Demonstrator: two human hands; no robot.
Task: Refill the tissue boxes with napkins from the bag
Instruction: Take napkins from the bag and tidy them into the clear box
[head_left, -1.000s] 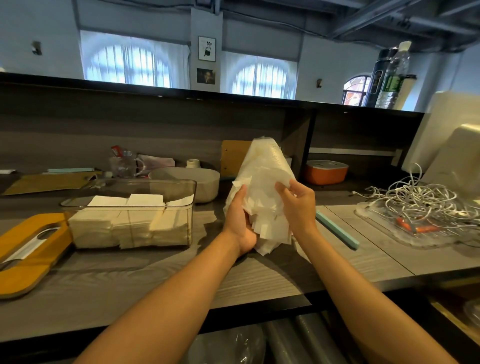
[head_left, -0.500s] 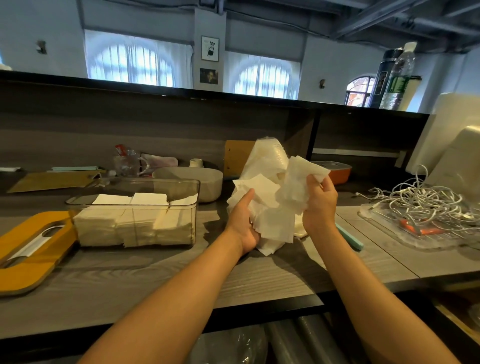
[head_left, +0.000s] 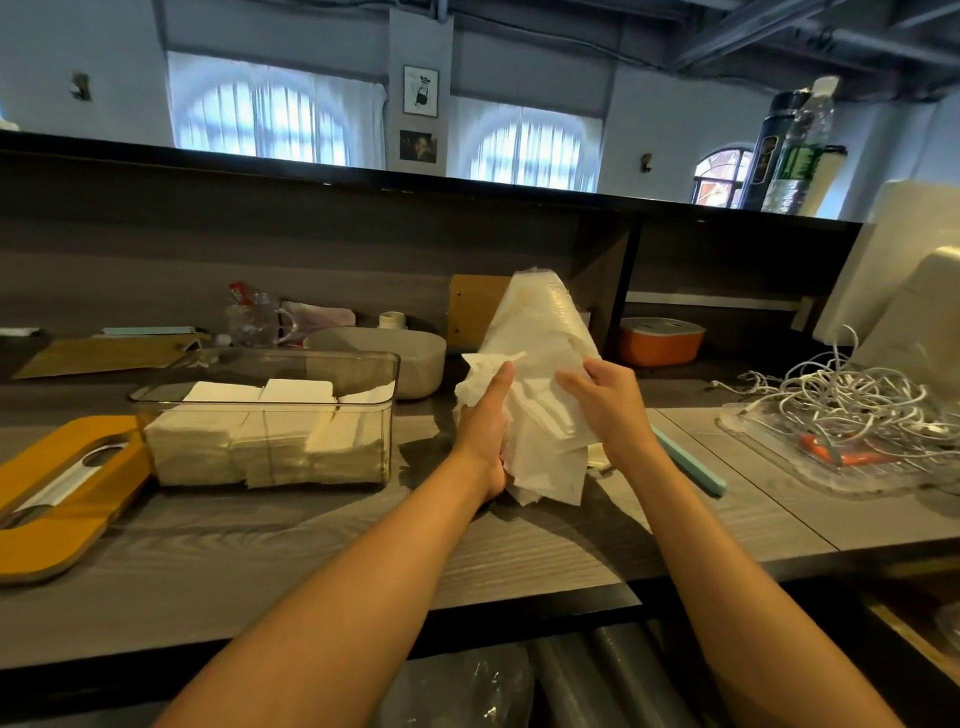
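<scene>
Both hands, left hand (head_left: 480, 431) and right hand (head_left: 605, 402), grip the napkin bag (head_left: 540, 332), right of the tissue box (head_left: 270, 415); bare counter (head_left: 311, 551) toward its near edge.

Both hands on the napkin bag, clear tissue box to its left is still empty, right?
Not empty. The head view shows the clear tissue box already holding stacks of napkins. The rest stands: the left hand and right hand are both on the napkin bag, box to its left.

Our right hand (head_left: 608, 402) lowered from its raised wad of napkins, back against the bag (head_left: 540, 332), napkins (head_left: 540, 447) hanging lower
</scene>
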